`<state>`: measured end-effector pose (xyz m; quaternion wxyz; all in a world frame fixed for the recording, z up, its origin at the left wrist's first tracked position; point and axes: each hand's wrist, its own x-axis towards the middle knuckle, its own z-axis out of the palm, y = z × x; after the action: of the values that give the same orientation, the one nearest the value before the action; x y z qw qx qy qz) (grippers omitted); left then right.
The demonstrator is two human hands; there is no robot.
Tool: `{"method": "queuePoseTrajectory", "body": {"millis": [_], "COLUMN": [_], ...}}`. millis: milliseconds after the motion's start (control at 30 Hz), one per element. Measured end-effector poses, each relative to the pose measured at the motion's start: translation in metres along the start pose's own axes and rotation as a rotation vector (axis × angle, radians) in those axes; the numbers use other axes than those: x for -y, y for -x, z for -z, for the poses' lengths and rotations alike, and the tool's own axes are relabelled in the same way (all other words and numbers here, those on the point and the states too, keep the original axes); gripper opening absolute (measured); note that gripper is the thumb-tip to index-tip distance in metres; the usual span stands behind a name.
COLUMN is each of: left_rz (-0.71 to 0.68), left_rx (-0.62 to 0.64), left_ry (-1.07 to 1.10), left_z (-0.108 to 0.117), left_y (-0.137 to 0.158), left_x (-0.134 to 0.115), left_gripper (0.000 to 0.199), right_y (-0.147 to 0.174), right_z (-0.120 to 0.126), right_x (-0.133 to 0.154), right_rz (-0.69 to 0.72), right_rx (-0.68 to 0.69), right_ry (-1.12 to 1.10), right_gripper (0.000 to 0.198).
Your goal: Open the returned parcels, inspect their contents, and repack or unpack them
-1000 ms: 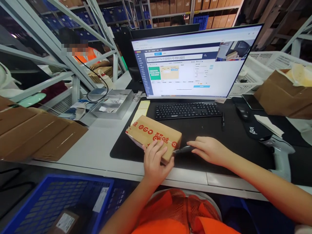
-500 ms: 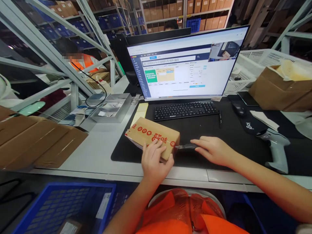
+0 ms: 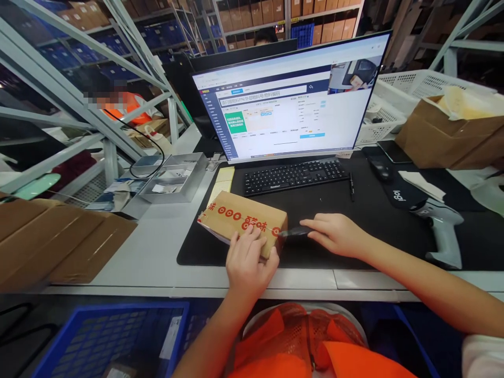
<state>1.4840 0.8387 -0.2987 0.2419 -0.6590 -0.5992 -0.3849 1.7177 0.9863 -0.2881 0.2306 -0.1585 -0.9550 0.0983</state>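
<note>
In the head view, a small brown carton (image 3: 242, 223), taped with red print, is pinned flat on the worktop (image 3: 157, 252) by the left hand (image 3: 248, 260). At its 3 o'clock end, a dark cutter (image 3: 293, 232) is clasped in the right hand (image 3: 334, 234).

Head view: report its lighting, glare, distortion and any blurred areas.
Head view: the monitor is the brightest area, its text washed out and too small to read; wide-angle distortion bends the shelf beams and the desk edge; a co-worker's face at left is pixelated; the left hand, box and right hand are evenly lit and sharp.
</note>
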Motion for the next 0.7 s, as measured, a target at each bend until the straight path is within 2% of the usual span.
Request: {"method": "queuePoseTrajectory", "body": {"millis": [100,433,700], "left_rz": [-0.016,-0.014,-0.018], "left_rx": [0.01,0.016,0.002], "left_ry": [-0.006,-0.014,-0.013], "left_z": [-0.0006,0.0006,0.0006], "left_y": [-0.0013,0.0015,0.003], "left_x": [0.0,-0.0008,-0.0014], "left_gripper": [0.015,0.015,0.018], "right_y": [-0.0004,0.0009,0.0003], "right_z": [0.0003,-0.0022,-0.0026], "right_x": [0.0035,0.0043,0.0004], "right_rz": [0.084,0.1,0.021], "right_rx": [0.012,0.031,0.046], "right_ry": [0.024,0.041,-0.033], "right_gripper": [0.037,0.036,0.035]}}
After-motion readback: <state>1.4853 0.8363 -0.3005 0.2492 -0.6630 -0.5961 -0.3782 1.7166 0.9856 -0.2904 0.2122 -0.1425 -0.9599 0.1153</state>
